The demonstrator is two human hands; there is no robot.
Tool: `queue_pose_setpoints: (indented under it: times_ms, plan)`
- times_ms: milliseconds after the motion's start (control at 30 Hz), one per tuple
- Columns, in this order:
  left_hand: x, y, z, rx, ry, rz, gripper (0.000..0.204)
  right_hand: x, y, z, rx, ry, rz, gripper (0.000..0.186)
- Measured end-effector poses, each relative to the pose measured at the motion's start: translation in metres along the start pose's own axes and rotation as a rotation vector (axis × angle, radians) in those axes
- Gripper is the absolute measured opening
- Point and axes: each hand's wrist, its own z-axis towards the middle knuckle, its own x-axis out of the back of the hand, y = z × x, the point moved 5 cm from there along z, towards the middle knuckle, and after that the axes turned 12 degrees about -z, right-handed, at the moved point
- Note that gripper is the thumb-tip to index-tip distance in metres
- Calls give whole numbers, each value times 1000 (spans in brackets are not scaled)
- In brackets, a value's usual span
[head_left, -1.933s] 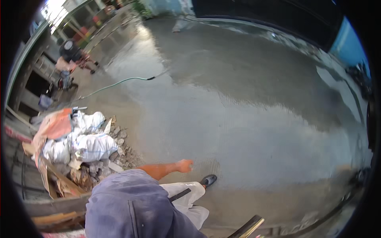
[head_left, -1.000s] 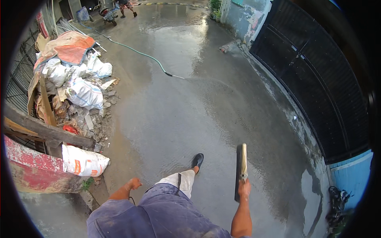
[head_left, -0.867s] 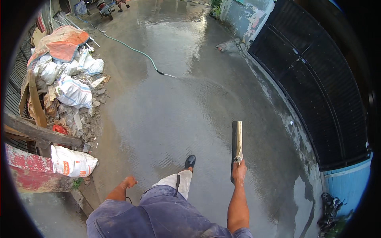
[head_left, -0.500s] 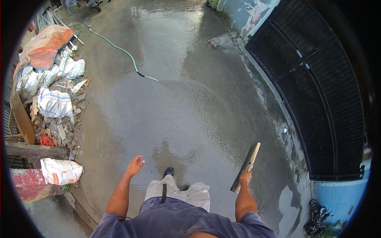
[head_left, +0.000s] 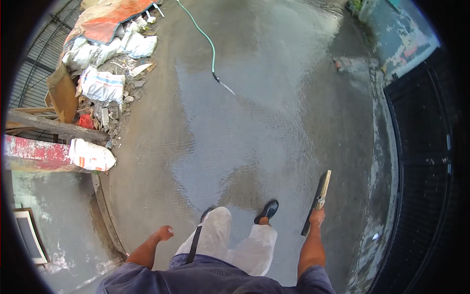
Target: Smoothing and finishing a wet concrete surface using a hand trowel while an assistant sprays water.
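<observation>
In my right hand (head_left: 318, 215) is a floor squeegee (head_left: 320, 196), its long dark blade fixed to a pale wooden bar with a metal socket. My fingers close round it by the socket, and the head is held out to my right, above wet concrete. My left hand (head_left: 165, 232) hangs out to the left with its fingers loosely curled and nothing visible in them. Ahead on the wet ground (head_left: 235, 132) lies a green hose (head_left: 209, 41) with a dark end, water running out of it. My dark shoes (head_left: 267, 211) are on the wet surface, one ahead of the other.
Rubble and white sacks (head_left: 103, 85) under an orange tarp (head_left: 110, 22) line the left side. Nearer, a white sack (head_left: 93, 155) lies on a red low wall (head_left: 36, 152). A black metal gate (head_left: 426, 181) runs along the right. Broken masonry (head_left: 352, 63) juts out far right.
My view has turned to the right and moved forward, and a second shoe now shows ahead. The squeegee stays in my right hand, now more upright in view. My left hand has lowered and curled.
</observation>
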Motion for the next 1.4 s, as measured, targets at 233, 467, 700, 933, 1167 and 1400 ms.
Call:
queue_pose_setpoints:
  times_ms: [233,467,700,933,1167,1400]
  plan:
    - [83,140,79,-105,498,-291,24,53,-251,78,348,62,113,45]
    - [223,281,439,84,287,-962,27,-60,-421,170,301,63,139,43]
    - [349,471,854,-165,471,-901,37,-171,-519,163,100,-67,176,50]
    - [378,538,940,-70,715,-481,35,-185,-547,148,-122,-184,409,50]
    - [580,450,820,-639,1118,463,14,-149,-531,148,-51,-239,476,52]
    - [537,348,804,-291,810,535,64,-150,-559,169,170,-216,61,55]
